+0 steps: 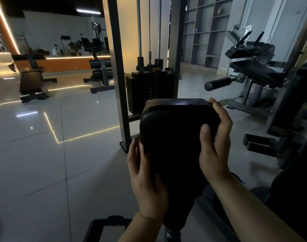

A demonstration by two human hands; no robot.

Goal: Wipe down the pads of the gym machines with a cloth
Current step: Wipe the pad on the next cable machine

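A black textured pad on a machine post fills the centre of the view, its top edge worn brown at the left corner. My right hand grips the pad's right edge, thumb on the near face and fingers wrapped round the far side. My left hand lies against the pad's left side with the fingers extended upward and slightly blurred. No cloth shows in either hand or anywhere in view.
Directly behind the pad stands a weight stack in a grey frame. A leg machine with a roller pad stands at the right. Benches stand far left on the glossy tile floor. A dark frame bar lies below.
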